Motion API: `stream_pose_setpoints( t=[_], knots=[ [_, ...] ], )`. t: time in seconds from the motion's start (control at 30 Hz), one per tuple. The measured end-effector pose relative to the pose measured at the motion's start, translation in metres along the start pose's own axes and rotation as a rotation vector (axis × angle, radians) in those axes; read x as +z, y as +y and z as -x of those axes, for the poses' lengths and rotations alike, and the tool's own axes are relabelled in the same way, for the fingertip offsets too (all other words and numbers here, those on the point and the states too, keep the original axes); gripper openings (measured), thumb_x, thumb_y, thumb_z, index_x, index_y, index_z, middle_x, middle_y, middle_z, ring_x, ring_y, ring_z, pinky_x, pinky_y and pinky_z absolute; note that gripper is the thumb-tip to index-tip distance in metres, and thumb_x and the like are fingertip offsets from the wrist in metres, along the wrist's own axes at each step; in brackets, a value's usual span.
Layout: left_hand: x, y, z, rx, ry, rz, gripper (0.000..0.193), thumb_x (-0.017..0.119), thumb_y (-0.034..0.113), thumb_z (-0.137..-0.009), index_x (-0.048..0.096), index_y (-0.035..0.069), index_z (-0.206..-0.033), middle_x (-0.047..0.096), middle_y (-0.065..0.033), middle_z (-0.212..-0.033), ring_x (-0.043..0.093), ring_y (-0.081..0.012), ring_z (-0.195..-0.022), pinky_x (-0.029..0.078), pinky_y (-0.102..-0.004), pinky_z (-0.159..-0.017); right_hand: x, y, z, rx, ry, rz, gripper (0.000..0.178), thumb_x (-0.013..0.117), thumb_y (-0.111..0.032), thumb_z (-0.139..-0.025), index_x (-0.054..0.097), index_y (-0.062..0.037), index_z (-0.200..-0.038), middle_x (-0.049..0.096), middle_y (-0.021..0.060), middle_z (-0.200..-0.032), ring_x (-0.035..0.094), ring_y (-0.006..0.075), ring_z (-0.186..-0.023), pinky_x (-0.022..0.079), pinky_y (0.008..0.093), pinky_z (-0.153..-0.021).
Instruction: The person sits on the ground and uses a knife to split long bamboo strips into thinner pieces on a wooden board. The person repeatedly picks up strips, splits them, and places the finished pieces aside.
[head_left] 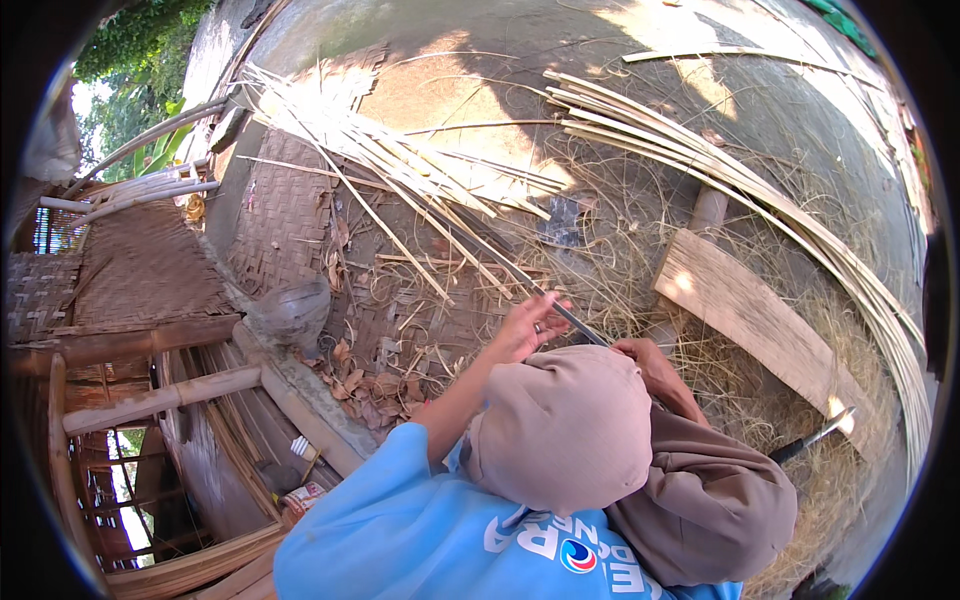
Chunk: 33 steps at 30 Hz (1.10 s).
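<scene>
A long, narrow, dark bamboo strip slants from the pale pile toward my knees. My left hand, with a ring on one finger, is closed loosely around it, thumb and fingertips touching the strip. By the strip's near end, my right hand has its fingers curled in; my raised knee hides part of this area, so what it grips does not show. Right of my other bent knee, a knife with a dark handle rests with its blade over the end of a wooden plank.
Pale split bamboo strips lie piled on a woven mat ahead. Another long bundle curves down the right side. Thin shavings cover the ground. At left stand a round grey vessel, dry leaves and a bamboo frame.
</scene>
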<state>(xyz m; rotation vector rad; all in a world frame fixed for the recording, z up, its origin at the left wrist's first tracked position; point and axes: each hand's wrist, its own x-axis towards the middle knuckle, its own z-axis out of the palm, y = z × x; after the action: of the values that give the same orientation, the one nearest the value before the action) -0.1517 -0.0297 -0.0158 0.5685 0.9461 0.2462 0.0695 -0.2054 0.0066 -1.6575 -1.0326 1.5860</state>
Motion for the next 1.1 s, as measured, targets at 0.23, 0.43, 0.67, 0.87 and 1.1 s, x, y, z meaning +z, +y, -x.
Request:
stream_pose_setpoints(
  t=[0.23, 0.43, 0.67, 0.87, 1.1],
  knots=[
    [-0.008, 0.01, -0.01, 0.097, 0.014, 0.006, 0.029, 0.064, 0.031, -0.104, 0.063, 0.009, -0.124, 0.068, -0.0066, -0.121, 0.067, -0.0206, -0.105, 0.059, -0.0408, -0.095, -0.007, 0.001, 0.007, 0.137, 0.093, -0.081, 0.06, 0.047, -0.051, -0.108, 0.069, 0.0033, -0.121, 0.072, 0.0127, -0.095, 0.069, 0.0191, -0.078, 0.055, 0.0356, -0.076],
    [-0.167, 0.154, -0.071, 0.498, 0.462, 0.151, 0.038, 0.067, 0.027, -0.102, 0.055, 0.004, -0.13, 0.069, -0.0164, -0.124, 0.068, -0.0287, -0.105, 0.055, -0.0475, -0.096, -0.028, 0.004, 0.034, 0.075, 0.281, -0.316, 0.064, 0.041, -0.053, -0.11, 0.068, 0.0039, -0.122, 0.074, 0.0135, -0.104, 0.068, 0.019, -0.085, 0.055, 0.0329, -0.081],
    [-0.075, 0.223, -0.101, 0.49, 0.649, -0.396, 0.055, 0.062, 0.034, -0.104, 0.046, 0.003, -0.147, 0.059, -0.0164, -0.141, 0.061, -0.0237, -0.123, 0.05, -0.0409, -0.103, -0.062, 0.057, 0.112, -0.005, 0.829, -0.425, 0.048, 0.052, -0.041, -0.11, 0.069, 0.0032, -0.119, 0.074, 0.0112, -0.105, 0.069, 0.0163, -0.09, 0.054, 0.0314, -0.082],
    [0.19, 0.26, -0.088, 0.672, -0.18, -0.959, 0.038, 0.063, 0.036, -0.104, 0.068, 0.002, -0.122, 0.075, -0.0094, -0.11, 0.071, -0.0175, -0.093, 0.056, -0.0284, -0.086, -0.099, 0.168, 0.214, 0.469, 1.8, 0.441, 0.043, 0.06, -0.027, -0.103, 0.059, 0.0029, -0.134, 0.058, 0.0241, -0.132, 0.059, 0.0353, -0.12, 0.045, 0.0438, -0.105],
    [0.377, 0.238, -0.139, 0.929, -0.506, -2.249, 0.032, 0.07, 0.032, -0.095, 0.076, 0.003, -0.107, 0.076, -0.0185, -0.097, 0.074, -0.0318, -0.089, 0.056, -0.0438, -0.083, -0.09, 0.306, 0.272, 1.017, 1.799, 0.115, 0.061, 0.06, -0.027, -0.102, 0.042, 0.0064, -0.15, 0.04, 0.0334, -0.155, 0.049, 0.0461, -0.137, 0.044, 0.0507, -0.11]
  ],
)
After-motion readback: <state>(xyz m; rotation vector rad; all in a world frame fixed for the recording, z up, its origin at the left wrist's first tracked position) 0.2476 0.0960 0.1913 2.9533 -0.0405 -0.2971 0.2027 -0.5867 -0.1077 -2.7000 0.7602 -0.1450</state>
